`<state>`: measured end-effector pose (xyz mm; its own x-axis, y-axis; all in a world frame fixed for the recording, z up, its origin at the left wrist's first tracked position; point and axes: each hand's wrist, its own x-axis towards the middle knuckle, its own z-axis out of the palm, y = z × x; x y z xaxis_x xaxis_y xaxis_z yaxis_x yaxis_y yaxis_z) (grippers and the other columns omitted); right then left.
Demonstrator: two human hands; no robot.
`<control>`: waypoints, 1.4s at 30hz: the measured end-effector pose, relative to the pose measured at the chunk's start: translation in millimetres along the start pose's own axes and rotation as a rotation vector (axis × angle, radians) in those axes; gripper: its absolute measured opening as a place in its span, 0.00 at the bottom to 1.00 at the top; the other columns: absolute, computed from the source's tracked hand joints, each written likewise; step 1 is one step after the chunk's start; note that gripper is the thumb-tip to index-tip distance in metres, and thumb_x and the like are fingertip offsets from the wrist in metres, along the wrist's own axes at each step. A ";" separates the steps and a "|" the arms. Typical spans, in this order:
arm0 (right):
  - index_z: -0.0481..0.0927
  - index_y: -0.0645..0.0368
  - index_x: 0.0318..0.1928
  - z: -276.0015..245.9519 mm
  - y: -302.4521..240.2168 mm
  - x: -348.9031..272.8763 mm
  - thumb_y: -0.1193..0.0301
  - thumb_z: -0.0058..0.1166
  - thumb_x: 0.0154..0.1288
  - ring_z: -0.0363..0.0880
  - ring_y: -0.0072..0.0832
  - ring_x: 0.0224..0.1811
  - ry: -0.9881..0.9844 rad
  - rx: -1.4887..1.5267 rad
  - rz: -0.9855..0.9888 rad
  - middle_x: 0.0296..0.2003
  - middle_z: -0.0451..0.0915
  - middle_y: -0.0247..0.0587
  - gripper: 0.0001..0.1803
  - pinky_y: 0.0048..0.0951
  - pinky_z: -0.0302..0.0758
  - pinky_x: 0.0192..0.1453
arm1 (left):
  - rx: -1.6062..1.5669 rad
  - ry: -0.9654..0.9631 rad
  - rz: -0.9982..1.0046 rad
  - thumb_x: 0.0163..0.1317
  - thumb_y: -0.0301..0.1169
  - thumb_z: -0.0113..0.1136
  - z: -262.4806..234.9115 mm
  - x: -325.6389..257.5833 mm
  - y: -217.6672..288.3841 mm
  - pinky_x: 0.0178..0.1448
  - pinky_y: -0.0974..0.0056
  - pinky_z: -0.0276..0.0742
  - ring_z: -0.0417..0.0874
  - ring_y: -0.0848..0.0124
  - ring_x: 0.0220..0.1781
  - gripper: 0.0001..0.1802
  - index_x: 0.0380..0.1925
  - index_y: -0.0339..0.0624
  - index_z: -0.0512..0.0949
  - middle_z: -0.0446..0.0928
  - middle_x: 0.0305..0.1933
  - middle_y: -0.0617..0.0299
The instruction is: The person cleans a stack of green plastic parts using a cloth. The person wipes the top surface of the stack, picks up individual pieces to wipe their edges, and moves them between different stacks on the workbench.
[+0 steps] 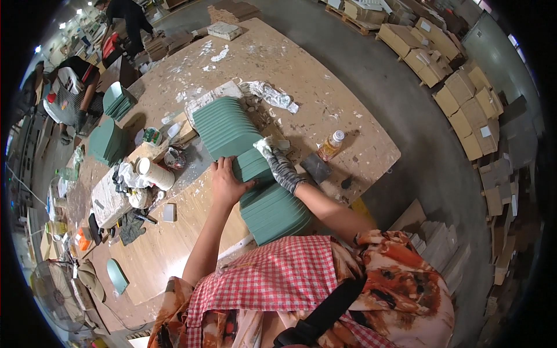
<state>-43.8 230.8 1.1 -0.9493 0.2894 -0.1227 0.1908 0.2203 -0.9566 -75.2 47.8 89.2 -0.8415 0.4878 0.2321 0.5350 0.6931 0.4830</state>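
Note:
A long row of thin green boards with rounded ends runs across the table in front of me, with a far group (223,122) and a near group (275,214). Between these groups lies a small bundle of green boards (253,165). My left hand (226,184), bare, grips the left end of this bundle, fingers over the far side and thumb on the near side. My right hand (283,169) wears a grey striped glove and presses a white cloth (264,146) to the bundle's right end. The glove partly hides that end.
A bottle of orange liquid (331,145) and a dark block (315,168) stand at right. A white cup (154,174), an open can (174,157) and a crumpled rag (270,95) lie around. More green boards (108,142) are stacked at left. People work far left.

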 end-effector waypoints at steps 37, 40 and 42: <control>0.76 0.64 0.42 -12.5 -46.2 -11.5 0.76 0.62 0.50 0.77 0.34 0.42 0.137 -0.585 -0.309 0.37 0.79 0.46 0.17 0.34 0.75 0.48 | -0.034 -0.045 -0.017 0.28 0.36 0.76 1.3 -1.6 9.1 0.57 0.54 0.66 0.66 0.51 0.50 0.43 0.51 0.37 0.69 0.69 0.48 0.50; 0.73 0.66 0.45 9.0 -69.5 -21.9 0.70 0.57 0.55 0.77 0.38 0.46 0.145 -0.418 -0.169 0.42 0.78 0.49 0.18 0.30 0.71 0.54 | 0.005 -0.054 -0.024 0.29 0.37 0.76 -0.7 -4.7 5.9 0.58 0.54 0.67 0.65 0.52 0.51 0.44 0.51 0.37 0.68 0.68 0.48 0.51; 0.73 0.66 0.44 0.5 -50.0 -13.2 0.70 0.56 0.58 0.78 0.37 0.46 0.139 -0.530 -0.321 0.41 0.79 0.47 0.16 0.30 0.71 0.54 | -0.016 -0.046 -0.018 0.29 0.37 0.76 -2.2 -4.2 9.0 0.57 0.56 0.67 0.65 0.52 0.51 0.44 0.51 0.35 0.68 0.68 0.48 0.52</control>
<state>-41.0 215.4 50.4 -0.9451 0.2428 0.2185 0.0335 0.7373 -0.6747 -67.0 50.9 94.4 -0.8467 0.4990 0.1843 0.5178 0.6937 0.5006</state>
